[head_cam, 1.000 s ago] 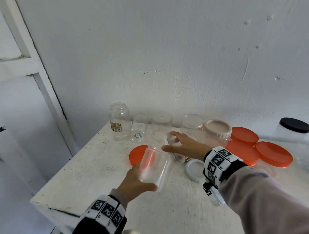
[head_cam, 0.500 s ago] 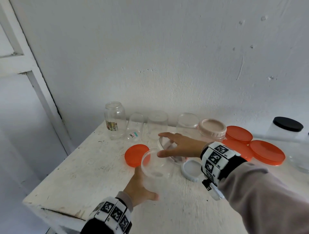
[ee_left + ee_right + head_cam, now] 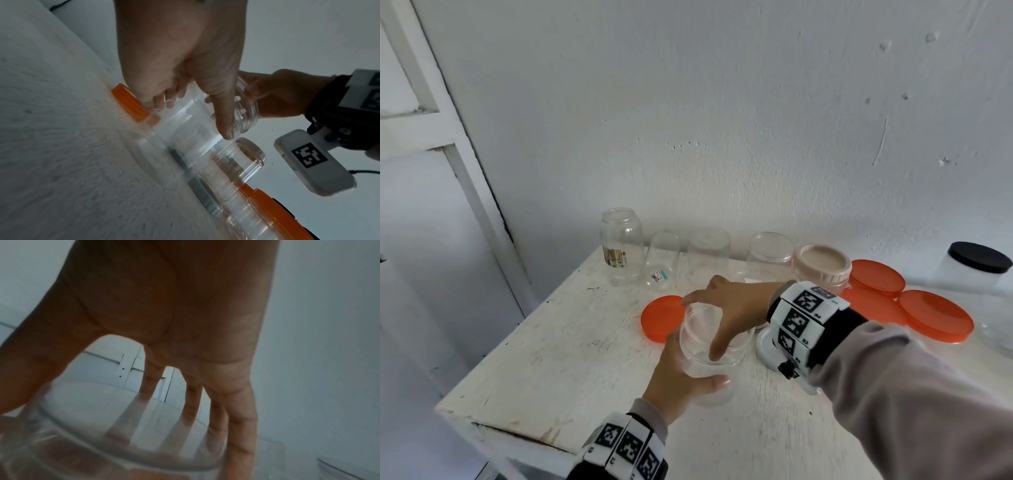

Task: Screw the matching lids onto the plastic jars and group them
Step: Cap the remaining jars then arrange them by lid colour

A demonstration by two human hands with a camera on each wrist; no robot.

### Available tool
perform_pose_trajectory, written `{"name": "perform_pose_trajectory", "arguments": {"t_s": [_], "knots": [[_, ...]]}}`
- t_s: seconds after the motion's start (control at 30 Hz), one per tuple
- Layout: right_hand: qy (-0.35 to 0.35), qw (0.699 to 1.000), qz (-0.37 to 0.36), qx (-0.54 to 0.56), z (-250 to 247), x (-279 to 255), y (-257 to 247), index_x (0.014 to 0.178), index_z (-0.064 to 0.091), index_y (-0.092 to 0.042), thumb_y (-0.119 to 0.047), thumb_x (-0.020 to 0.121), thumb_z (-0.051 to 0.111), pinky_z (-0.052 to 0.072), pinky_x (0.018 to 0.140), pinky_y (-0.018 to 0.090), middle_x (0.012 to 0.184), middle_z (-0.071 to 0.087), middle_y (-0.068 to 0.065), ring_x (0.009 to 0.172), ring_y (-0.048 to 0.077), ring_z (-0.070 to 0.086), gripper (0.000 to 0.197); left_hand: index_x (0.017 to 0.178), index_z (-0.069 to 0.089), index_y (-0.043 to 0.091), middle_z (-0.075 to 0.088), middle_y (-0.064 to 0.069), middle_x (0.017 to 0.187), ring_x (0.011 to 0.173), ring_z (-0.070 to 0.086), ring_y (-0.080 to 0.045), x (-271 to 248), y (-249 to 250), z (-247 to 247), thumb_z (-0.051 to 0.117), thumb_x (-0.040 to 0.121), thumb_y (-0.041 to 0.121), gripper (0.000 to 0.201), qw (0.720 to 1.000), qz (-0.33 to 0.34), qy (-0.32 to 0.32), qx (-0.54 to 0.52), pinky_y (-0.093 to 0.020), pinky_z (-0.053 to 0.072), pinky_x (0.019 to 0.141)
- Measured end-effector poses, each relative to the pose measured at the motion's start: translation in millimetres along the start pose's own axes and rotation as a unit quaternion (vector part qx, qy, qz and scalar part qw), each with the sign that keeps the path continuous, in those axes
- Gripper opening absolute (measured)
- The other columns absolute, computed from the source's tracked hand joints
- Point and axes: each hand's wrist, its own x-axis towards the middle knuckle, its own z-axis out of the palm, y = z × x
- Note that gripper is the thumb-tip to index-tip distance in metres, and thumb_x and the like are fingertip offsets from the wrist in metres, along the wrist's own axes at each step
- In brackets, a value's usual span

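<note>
A clear plastic jar [image 3: 703, 365] stands upright on the white table [image 3: 571, 342], and my left hand [image 3: 681, 377] grips its side with the thumb across the front. From above, my right hand [image 3: 729, 308] holds a clear lid [image 3: 702, 322] at the jar's mouth, fingers spread round the rim. The left wrist view shows the jar [image 3: 195, 129], its threaded neck and the right hand [image 3: 277, 91] behind it. Under my right hand [image 3: 164, 321] in the right wrist view, the clear round lid [image 3: 123, 426] is blurred.
An orange lid [image 3: 662, 318] lies just left of the jar. Along the wall stand a labelled jar [image 3: 621, 246], several clear jars, a pink-lidded jar [image 3: 822, 267], orange-lidded jars [image 3: 935, 315] and a black-lidded jar [image 3: 979, 267]. The table's front-left corner [image 3: 448, 409] is close.
The left hand turned the jar from tilted to upright and set it lower on the table. The right hand brought the clear lid from the table over the jar's mouth.
</note>
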Motion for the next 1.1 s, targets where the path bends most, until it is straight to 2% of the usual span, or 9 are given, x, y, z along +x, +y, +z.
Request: {"name": "perform_pose_trajectory", "arguments": {"t_s": [0.13, 0.3, 0.57, 0.63, 0.77, 0.83, 0.9, 1.0, 1.1], "knots": [[-0.017, 0.998, -0.009, -0.056, 2.5, -0.2, -10.8, 0.138, 0.022, -0.058, -0.046, 0.064, 0.082, 0.043, 0.098, 0.051, 0.126, 0.032, -0.006, 0.123, 0.026, 0.038, 0.096, 0.122, 0.037, 0.045, 0.049, 0.028, 0.120, 0.105, 0.044, 0.023, -0.6, -3.7, 0.8, 0.086, 0.047, 0.041, 0.089, 1.000, -0.017, 0.008, -0.007, 0.000, 0.041, 0.076], [-0.020, 0.996, -0.011, -0.082, 5.6, 1.9, -14.5, 0.136, 0.022, -0.060, -0.047, 0.063, 0.082, 0.042, 0.096, 0.053, 0.121, 0.030, -0.010, 0.122, 0.022, 0.036, 0.096, 0.124, 0.037, 0.043, 0.051, 0.024, 0.123, 0.114, 0.046, 0.009, -1.0, -2.7, 1.6, 0.085, 0.051, 0.031, 0.088, 0.999, -0.030, 0.015, -0.011, -0.012, 0.040, 0.084], [-0.024, 0.996, -0.005, -0.089, 10.4, 3.9, -14.4, 0.135, 0.022, -0.059, -0.050, 0.062, 0.081, 0.043, 0.095, 0.052, 0.117, 0.032, -0.009, 0.116, 0.022, 0.037, 0.095, 0.125, 0.036, 0.040, 0.051, 0.020, 0.123, 0.116, 0.043, 0.005, -1.6, -4.5, 1.8, 0.085, 0.050, 0.034, 0.089, 0.999, -0.044, 0.026, -0.003, -0.009, 0.034, 0.085], [-0.022, 0.995, 0.002, -0.094, 10.4, 4.5, -14.8, 0.135, 0.021, -0.059, -0.054, 0.061, 0.080, 0.044, 0.093, 0.052, 0.113, 0.031, -0.009, 0.116, 0.023, 0.039, 0.095, 0.128, 0.034, 0.040, 0.050, 0.024, 0.123, 0.114, 0.044, 0.008, -1.9, -2.9, 2.0, 0.085, 0.050, 0.034, 0.093, 0.999, -0.042, 0.024, -0.002, -0.008, 0.037, 0.081], [-0.004, 0.995, 0.032, -0.091, 14.2, 5.3, -13.8, 0.135, 0.020, -0.057, -0.070, 0.057, 0.072, 0.041, 0.093, 0.055, 0.110, 0.029, -0.010, 0.119, 0.026, 0.040, 0.095, 0.134, 0.034, 0.035, 0.052, 0.017, 0.124, 0.116, 0.047, 0.001, -2.7, -2.6, 2.4, 0.088, 0.054, 0.028, 0.097, 0.999, -0.045, 0.029, 0.005, -0.017, 0.043, 0.091], [0.013, 0.995, 0.049, -0.090, 18.9, 5.8, -14.3, 0.135, 0.020, -0.055, -0.076, 0.055, 0.067, 0.038, 0.089, 0.054, 0.109, 0.029, -0.009, 0.120, 0.028, 0.040, 0.095, 0.133, 0.034, 0.033, 0.053, 0.016, 0.122, 0.113, 0.047, 0.004, -3.4, -3.1, 2.6, 0.089, 0.058, 0.023, 0.094, 0.998, -0.045, 0.036, 0.017, -0.012, 0.044, 0.083], [0.018, 0.994, 0.061, -0.089, 21.6, 6.0, -15.2, 0.137, 0.020, -0.053, -0.080, 0.054, 0.064, 0.038, 0.088, 0.054, 0.111, 0.031, -0.007, 0.121, 0.030, 0.041, 0.098, 0.133, 0.034, 0.031, 0.053, 0.015, 0.121, 0.113, 0.048, 0.002, -3.2, -3.2, 2.4, 0.089, 0.059, 0.024, 0.092, 0.998, -0.046, 0.037, 0.020, -0.013, 0.043, 0.081], [0.000, 0.994, 0.063, -0.090, 19.2, 5.9, -15.4, 0.140, 0.010, -0.053, -0.079, 0.053, 0.066, 0.038, 0.094, 0.056, 0.132, 0.032, -0.004, 0.127, 0.031, 0.038, 0.106, 0.133, 0.035, 0.032, 0.053, 0.017, 0.124, 0.114, 0.047, 0.005, -3.1, -1.8, 2.3, 0.089, 0.055, 0.029, 0.095, 0.999, -0.044, 0.029, 0.004, -0.014, 0.041, 0.084], [-0.011, 0.996, 0.030, -0.082, 13.3, 5.1, -15.5, 0.142, 0.010, -0.054, -0.062, 0.060, 0.076, 0.039, 0.098, 0.056, 0.136, 0.030, -0.007, 0.127, 0.027, 0.034, 0.106, 0.131, 0.034, 0.036, 0.050, 0.021, 0.125, 0.110, 0.045, 0.014, -3.0, -0.3, 2.7, 0.088, 0.054, 0.028, 0.095, 0.999, -0.037, 0.025, -0.010, -0.008, 0.040, 0.080]]}}
